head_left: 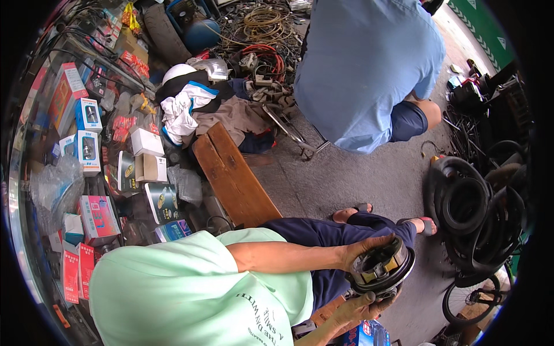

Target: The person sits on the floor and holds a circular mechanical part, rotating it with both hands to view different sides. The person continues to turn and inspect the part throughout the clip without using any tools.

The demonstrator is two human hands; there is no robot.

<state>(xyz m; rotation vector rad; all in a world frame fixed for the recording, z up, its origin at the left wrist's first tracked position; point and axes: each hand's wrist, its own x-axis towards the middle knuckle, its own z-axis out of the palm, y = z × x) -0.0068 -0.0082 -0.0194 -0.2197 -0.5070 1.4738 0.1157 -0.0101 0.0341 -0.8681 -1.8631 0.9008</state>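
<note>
Head view: the person's left hand point(359, 254) is curled over the upper edge of a round dark metal part point(376, 274) with yellowish pieces inside, and the right hand point(356, 311) grips that same part from below, its thumb on the near side. Held up between the two hands, the part sits in front of the dark trousers point(323, 233). Beneath the right hand shows a blue box point(374, 335). Beyond the lap, a brown wooden surface point(234, 181) slants away, with a white garment point(187, 109) near its far end. Cartons crowd the left side, among them a pink one point(99, 216), near a clear plastic bag point(56, 187). A co-worker in a light blue shirt point(369, 75) sits farther off; black tyres point(453, 196) are piled at right, above a spoked wheel point(474, 297).
</note>
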